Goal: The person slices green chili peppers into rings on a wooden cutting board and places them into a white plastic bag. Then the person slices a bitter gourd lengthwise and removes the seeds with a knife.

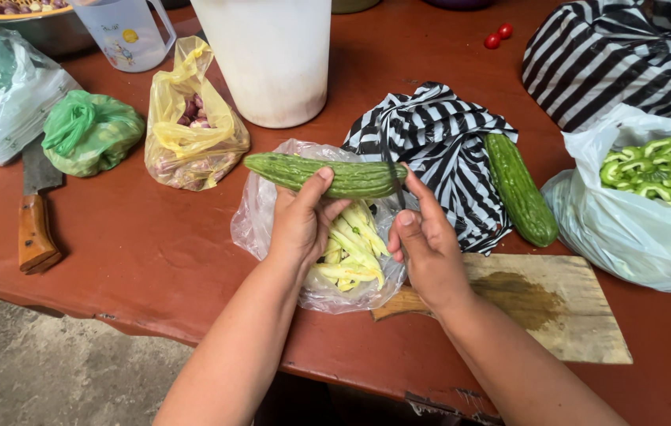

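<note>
My left hand (301, 223) grips a long green bitter gourd (324, 174), held level above a clear plastic bag (250, 224). My right hand (422, 248) holds a thin dark knife (393, 185), its blade set against the gourd's right end. Pale yellow-green strips (351, 254) lie in the clear bag under both hands. A second bitter gourd (519, 188) rests on a black-and-white striped bag (450, 142) to the right. A wooden cutting board (556, 304) lies under my right wrist.
A white bag of sliced green pieces (651, 189) sits at right. A yellow bag (192, 126), a green bag (87, 130), a cleaver (36, 213), a white bucket (272, 59), a jug (126, 31) and two small red tomatoes (499, 36) stand on the red table (154, 252).
</note>
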